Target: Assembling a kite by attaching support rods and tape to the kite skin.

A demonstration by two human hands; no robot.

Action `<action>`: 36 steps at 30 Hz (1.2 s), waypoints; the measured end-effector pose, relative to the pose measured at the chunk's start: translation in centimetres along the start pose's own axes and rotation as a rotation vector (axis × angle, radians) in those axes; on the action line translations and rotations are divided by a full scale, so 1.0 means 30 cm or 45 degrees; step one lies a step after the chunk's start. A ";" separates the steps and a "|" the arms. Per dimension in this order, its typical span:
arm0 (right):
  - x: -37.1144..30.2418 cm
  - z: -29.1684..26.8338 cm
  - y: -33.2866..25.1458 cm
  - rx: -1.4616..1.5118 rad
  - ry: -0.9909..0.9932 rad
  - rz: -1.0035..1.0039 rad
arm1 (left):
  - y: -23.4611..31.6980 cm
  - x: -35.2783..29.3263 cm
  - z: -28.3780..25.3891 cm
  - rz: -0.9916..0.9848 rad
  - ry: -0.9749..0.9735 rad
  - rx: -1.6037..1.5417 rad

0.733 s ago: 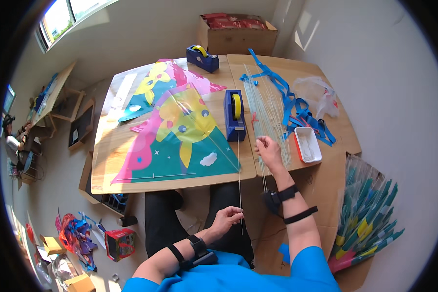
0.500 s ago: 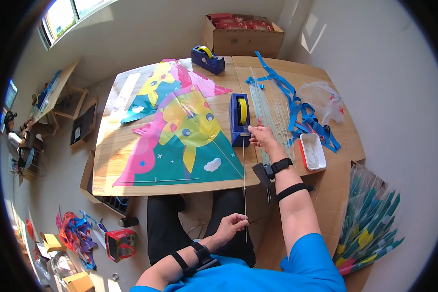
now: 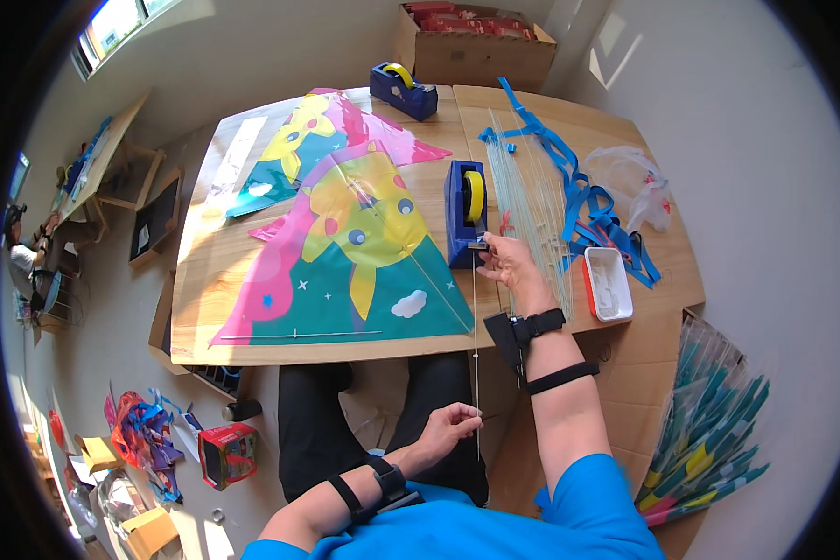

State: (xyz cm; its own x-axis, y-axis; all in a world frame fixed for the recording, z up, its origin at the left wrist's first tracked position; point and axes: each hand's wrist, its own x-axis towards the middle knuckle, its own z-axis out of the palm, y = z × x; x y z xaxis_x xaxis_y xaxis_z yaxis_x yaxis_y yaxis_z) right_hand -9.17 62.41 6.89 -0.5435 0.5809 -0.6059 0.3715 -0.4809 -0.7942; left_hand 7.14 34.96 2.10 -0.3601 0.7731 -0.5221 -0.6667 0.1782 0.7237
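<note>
My left hand point(image 3: 446, 429) pinches a thin white rod point(image 3: 477, 378) near its lower end, below the table's front edge. The rod stands nearly upright in view, its upper end reaching the front of a blue tape dispenser point(image 3: 465, 217) with a yellow-cored roll. At that dispenser's cutting end is my right hand point(image 3: 511, 262), thumb and finger closed together; what lies between them is too small to make out. Left of the dispenser lies a kite sail point(image 3: 364, 271) with a yellow cartoon face on pink and teal. A thin rod point(image 3: 294, 334) lies across its lower edge.
More printed sails point(image 3: 294, 154) and a second tape dispenser point(image 3: 404, 91) lie farther back. To the right are loose thin rods point(image 3: 529, 201), blue ribbon point(image 3: 569, 173), a plastic bag point(image 3: 630, 182) and a white-and-red tub point(image 3: 609, 285). Bagged kites point(image 3: 705, 420) stand beside the table.
The table and its things sit slightly higher in the picture. My hands keep their places at the rod and the dispenser, with hardly any movement.
</note>
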 end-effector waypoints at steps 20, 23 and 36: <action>0.031 0.046 0.079 0.084 -0.043 -0.234 | 0.102 0.055 -0.026 0.085 0.024 0.120; 0.041 0.057 0.070 -0.004 -0.077 -0.275 | 0.111 0.058 -0.053 0.100 0.055 0.146; 0.027 0.076 0.087 -0.122 -0.027 -0.313 | 0.085 0.049 -0.101 0.102 0.068 0.071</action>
State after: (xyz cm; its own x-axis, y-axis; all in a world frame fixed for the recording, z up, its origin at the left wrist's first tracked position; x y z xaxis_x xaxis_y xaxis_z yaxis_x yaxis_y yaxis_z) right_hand -10.36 60.15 4.43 -0.6417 0.6583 -0.3936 0.2950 -0.2618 -0.9189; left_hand 2.95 34.70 1.80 -0.4458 0.7531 -0.4839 -0.5975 0.1522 0.7873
